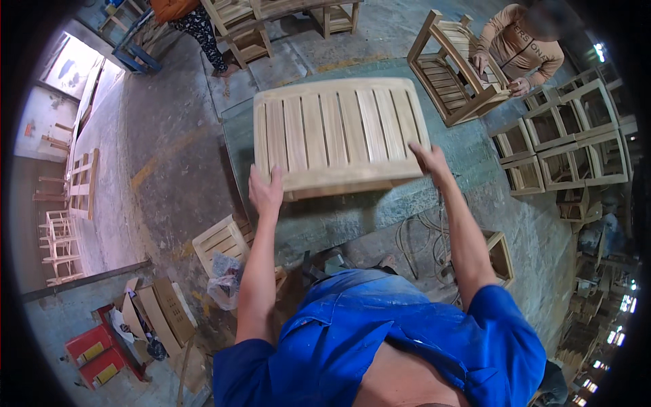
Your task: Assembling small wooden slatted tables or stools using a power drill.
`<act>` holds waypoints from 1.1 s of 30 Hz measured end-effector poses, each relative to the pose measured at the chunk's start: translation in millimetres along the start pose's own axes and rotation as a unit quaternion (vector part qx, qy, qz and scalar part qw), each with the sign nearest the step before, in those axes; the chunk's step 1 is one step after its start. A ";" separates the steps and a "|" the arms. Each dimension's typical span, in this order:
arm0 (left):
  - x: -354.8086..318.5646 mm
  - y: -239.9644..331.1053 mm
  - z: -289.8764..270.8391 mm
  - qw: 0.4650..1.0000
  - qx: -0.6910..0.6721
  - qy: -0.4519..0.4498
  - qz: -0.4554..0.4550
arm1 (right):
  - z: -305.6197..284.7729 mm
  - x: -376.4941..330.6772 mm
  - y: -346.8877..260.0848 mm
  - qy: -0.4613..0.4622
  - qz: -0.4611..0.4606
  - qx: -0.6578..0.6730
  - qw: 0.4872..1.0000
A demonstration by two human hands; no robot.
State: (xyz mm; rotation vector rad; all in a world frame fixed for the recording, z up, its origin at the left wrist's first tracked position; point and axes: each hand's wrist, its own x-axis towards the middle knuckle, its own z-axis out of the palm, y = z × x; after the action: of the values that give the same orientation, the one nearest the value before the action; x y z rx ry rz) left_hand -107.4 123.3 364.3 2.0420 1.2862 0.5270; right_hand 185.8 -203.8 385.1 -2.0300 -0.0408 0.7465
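A pale slatted wooden tabletop (332, 129) with rounded corners is in front of me, over a worn green work surface (386, 210). My left hand (266, 192) grips its near left corner, thumb and fingers apart around the edge. At the near right corner, my right hand (430, 161) is closed on the rim. A darker wooden edge shows beneath the near side. Whatever else lies under the slats is hidden, and I cannot tell if the piece rests on the surface or is lifted.
Across to the right, a co-worker (522, 47) handles a wooden frame with slats (444, 74). Stacked wooden frames (563, 139) stand at the right. By my left arm are a small slatted panel (220, 243) and a plastic bag (225, 281). Coiled cable (420, 241) lies near my right forearm.
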 end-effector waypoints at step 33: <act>-143.1 -201.4 20.0 0.933 0.125 -0.330 -0.076 | 49.4 180.6 -178.1 0.054 -0.370 -0.370 0.850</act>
State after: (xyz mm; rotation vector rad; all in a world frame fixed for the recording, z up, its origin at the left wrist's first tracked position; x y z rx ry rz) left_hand -284.8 48.6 208.1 2.0312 1.1050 -0.3975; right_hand 353.2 -9.8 418.8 -2.4755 -1.1363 0.0942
